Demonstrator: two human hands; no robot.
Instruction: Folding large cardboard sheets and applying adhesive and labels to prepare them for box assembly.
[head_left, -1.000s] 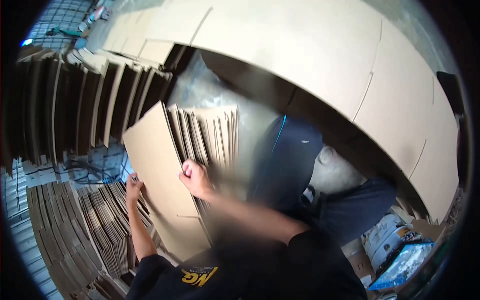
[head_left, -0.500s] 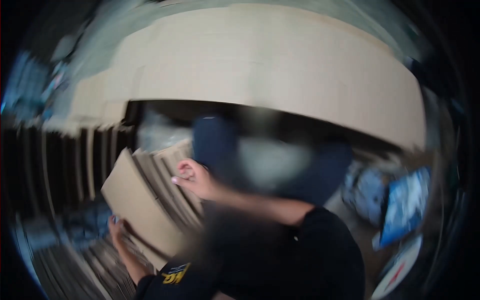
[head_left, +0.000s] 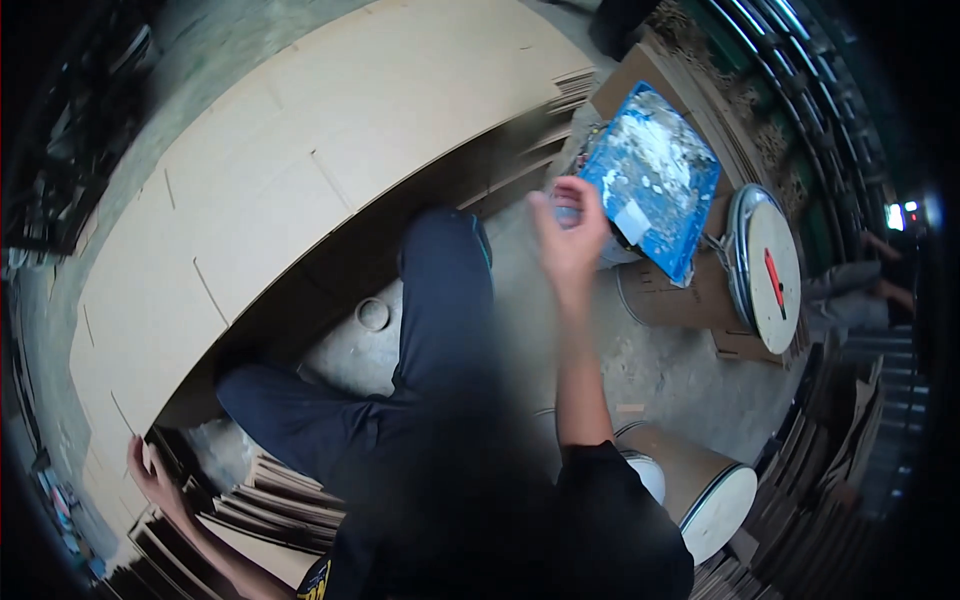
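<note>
My right hand [head_left: 574, 236] is raised at the left edge of a blue tray [head_left: 690, 255] smeared with whitish paste. Its fingers are curled, the thumb stands apart, and I see nothing held. A small pale rectangular piece [head_left: 632, 221] lies on the tray. My left hand [head_left: 153, 474] is at the lower left, by the near edge of a large slotted cardboard sheet [head_left: 270, 170]. Its fingers are loosely bent and apart; whether they touch the sheet I cannot tell. Below that arm stand several folded cardboard pieces [head_left: 270, 510] in a row.
Right of the tray lies a red pen-like tool [head_left: 774, 283] on a round drum lid [head_left: 788, 235]. Another brown drum [head_left: 690, 470] is at the lower right. Cardboard stacks [head_left: 820, 450] line the right side. A ring-shaped object [head_left: 372, 314] lies on the floor by my legs.
The view has turned to the right. My right hand has gone from above the cardboard pieces to the blue tray. My left hand has left the cardboard piece it was touching.
</note>
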